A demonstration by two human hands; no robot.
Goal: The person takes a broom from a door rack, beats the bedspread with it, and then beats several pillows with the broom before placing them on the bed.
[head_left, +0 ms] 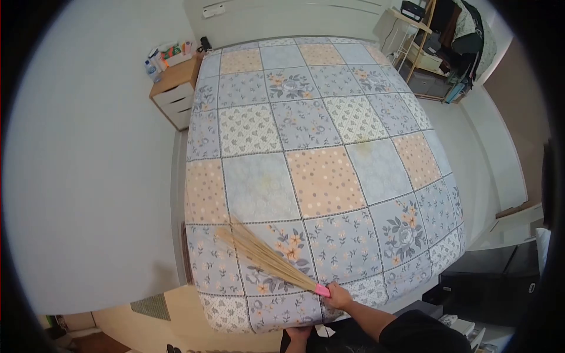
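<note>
A bundle of thin tan sticks, a stick broom [265,257] with a pink band at its handle end, lies slanted over the near left part of the bed. My right hand [338,296] is closed round its handle, just past the pink band. The bristles fan out toward the upper left, over the patchwork sheet [326,182]. My left hand [299,334] is low at the near edge of the mattress, beneath the sheet's hem, its fingers hidden.
A wooden bedside cabinet [176,82] with bottles on top stands at the far left. Clothes [465,35] hang beside a shelf at the far right. Black boxes [488,285] are near the bed's lower right corner. A wall runs along the left.
</note>
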